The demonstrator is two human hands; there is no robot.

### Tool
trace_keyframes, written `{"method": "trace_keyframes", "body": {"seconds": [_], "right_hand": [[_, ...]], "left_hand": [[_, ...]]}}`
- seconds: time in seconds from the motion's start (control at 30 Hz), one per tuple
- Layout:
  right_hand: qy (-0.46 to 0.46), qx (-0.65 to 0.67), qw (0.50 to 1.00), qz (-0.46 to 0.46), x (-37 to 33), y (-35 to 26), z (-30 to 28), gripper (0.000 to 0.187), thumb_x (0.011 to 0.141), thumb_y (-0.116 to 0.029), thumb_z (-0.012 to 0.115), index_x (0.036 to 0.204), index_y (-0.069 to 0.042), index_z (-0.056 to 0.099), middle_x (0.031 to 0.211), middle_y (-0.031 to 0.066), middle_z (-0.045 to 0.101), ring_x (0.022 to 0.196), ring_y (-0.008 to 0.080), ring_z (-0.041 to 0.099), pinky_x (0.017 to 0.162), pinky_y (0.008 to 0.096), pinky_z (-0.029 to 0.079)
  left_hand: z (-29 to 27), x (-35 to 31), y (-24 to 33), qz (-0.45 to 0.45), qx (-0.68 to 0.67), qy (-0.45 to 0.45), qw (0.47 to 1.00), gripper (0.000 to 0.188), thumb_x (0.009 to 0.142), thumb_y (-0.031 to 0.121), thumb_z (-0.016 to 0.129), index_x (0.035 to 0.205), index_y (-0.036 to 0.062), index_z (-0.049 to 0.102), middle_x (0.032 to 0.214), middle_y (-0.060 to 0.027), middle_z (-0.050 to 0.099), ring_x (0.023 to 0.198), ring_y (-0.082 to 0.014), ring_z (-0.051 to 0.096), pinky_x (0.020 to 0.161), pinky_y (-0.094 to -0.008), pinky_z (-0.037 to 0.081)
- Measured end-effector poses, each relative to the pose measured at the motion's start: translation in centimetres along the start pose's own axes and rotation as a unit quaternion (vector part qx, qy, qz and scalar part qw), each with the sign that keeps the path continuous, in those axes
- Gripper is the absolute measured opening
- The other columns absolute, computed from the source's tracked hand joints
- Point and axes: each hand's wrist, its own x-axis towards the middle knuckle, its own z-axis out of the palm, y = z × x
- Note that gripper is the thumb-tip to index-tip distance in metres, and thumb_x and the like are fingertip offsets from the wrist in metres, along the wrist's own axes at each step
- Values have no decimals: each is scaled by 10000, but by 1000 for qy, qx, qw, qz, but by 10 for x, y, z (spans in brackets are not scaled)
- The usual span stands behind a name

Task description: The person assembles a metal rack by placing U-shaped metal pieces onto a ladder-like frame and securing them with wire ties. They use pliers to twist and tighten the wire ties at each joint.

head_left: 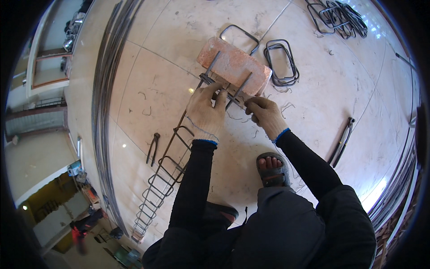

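Observation:
A long rebar cage (155,197) of thin steel bars and rectangular stirrups runs from the lower left up to a reddish brick block (234,66). Its bar ends rest on the block. My left hand (206,111), in a beige knit glove with a blue cuff edge, has its fingers closed around the cage's bars just below the block. Close by on the right, my right hand (267,116), gloved alike, is pinched beside a cage bar. Whatever lies between its fingertips is too small to make out.
Loose stirrups (282,62) lie right of the block, with a larger pile (338,18) beyond. Pincers (153,149) lie left of the cage, and long-handled cutters (341,142) at the right. Long steel bars (104,112) run along the left. Wire scraps dot the tiled floor.

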Motion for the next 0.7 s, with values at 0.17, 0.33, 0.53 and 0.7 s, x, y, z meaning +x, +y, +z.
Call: {"method": "trace_keyframes", "body": {"seconds": [0.17,0.33,0.53,0.7], "right_hand": [[16,-20,1000,-7,5,2,9,341,1084,-242,634,1259,32,738,912,30,709,716,77,583,600,246,455],[19,26,999,-11,4,4,19,363,1091,-260,632,1281,31,737,908,21,687,726,91,591,612,261,468],[-19,75,997,-7,12,14,19,378,1090,-277,650,1280,38,737,916,26,678,748,99,616,632,262,484],[83,-3,996,-18,0,4,30,395,1006,-274,764,1232,49,757,942,73,741,797,150,686,712,303,550]], "left_hand": [[-1,3,16,-11,79,-44,996,273,932,300,819,1145,131,826,902,-121,714,849,-313,690,771,-455,551],[0,5,25,-48,86,-103,990,297,936,343,815,1126,116,836,891,-120,718,847,-317,694,761,-458,551],[15,2,11,-86,-66,-82,991,255,963,265,791,1107,57,814,1029,-156,762,903,-296,728,825,-421,575],[34,-13,-11,-148,-242,-35,958,262,1002,247,759,1131,23,792,1074,-153,774,958,-298,746,875,-403,580]]}}
